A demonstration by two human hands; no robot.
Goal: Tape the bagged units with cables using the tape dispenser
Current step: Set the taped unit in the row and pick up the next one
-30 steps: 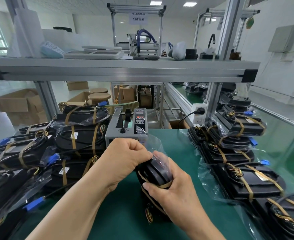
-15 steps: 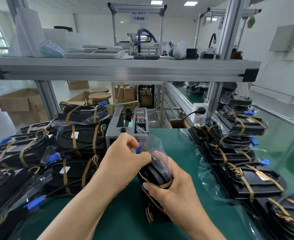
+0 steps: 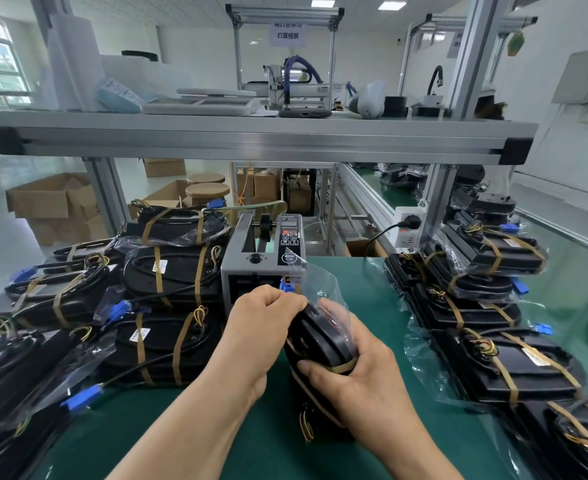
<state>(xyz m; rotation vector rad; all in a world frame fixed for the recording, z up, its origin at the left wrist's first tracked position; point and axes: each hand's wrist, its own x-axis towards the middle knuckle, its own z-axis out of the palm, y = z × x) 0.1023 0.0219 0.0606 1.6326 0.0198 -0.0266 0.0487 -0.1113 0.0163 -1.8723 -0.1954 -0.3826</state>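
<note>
Unit (image 3: 322, 341) on edge, bagged, long axis toward tape dispenser (image 3: 251, 271).

The surface (image 3: 365, 299) is dark green. The units (image 3: 178, 268) are black, in clear bags (image 3: 323, 289), banded with tan tape (image 3: 199, 271). Connectors (image 3: 119, 310) are bright blue. The dispenser (image 3: 240, 271) is grey with a black panel (image 3: 291, 244). Boxes (image 3: 50, 202) are brown.

Factory floor: aluminium-frame benches (image 3: 251, 140), cartons (image 3: 50, 202)

Green mat (image 3: 365, 285) lies open between flanking unit stacks (image 3: 168, 292).
</note>
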